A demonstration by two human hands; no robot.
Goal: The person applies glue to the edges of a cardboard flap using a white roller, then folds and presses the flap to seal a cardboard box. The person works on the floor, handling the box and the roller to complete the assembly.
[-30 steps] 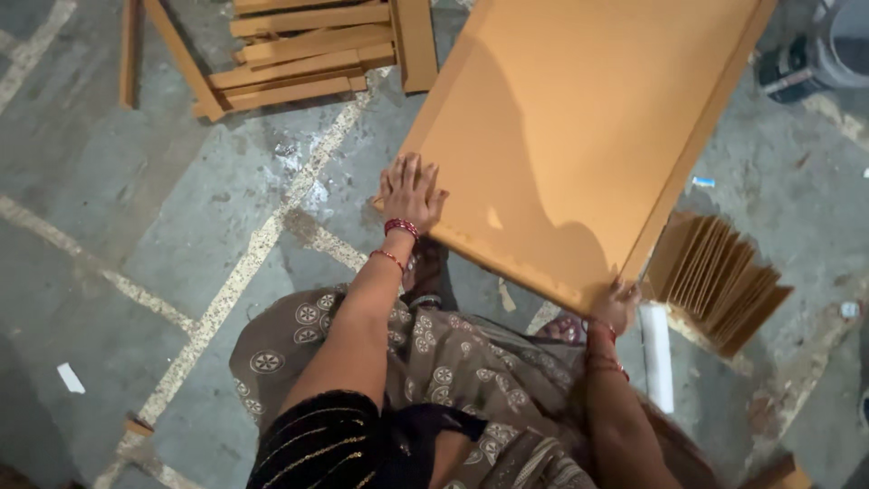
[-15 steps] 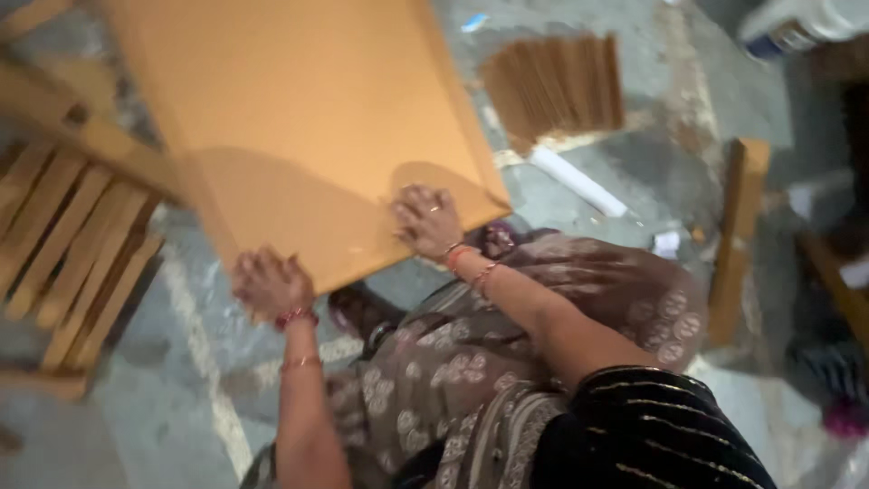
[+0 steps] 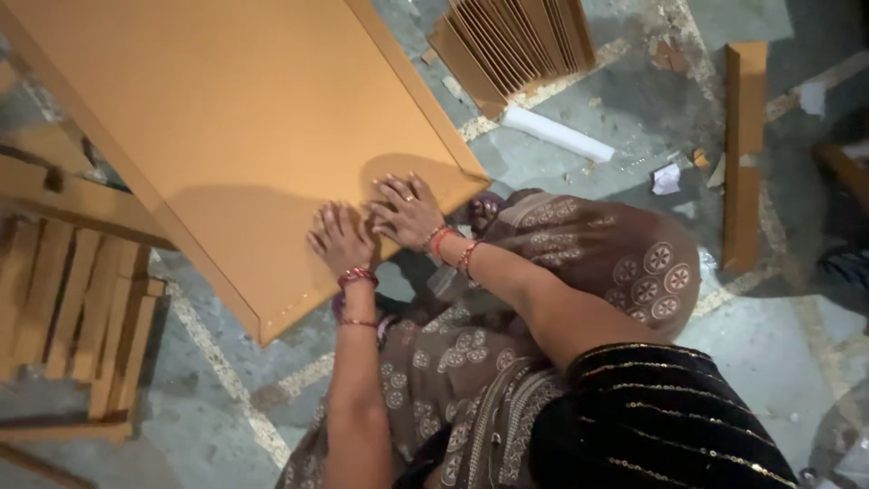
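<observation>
On orange board (image 3: 226,118), both hands flat, left hand (image 3: 342,237), right hand (image 3: 407,210)

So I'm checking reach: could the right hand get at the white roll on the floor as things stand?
Probably yes: the right hand lies flat on the board, and the floor between it and the white roll looks bare.
</observation>
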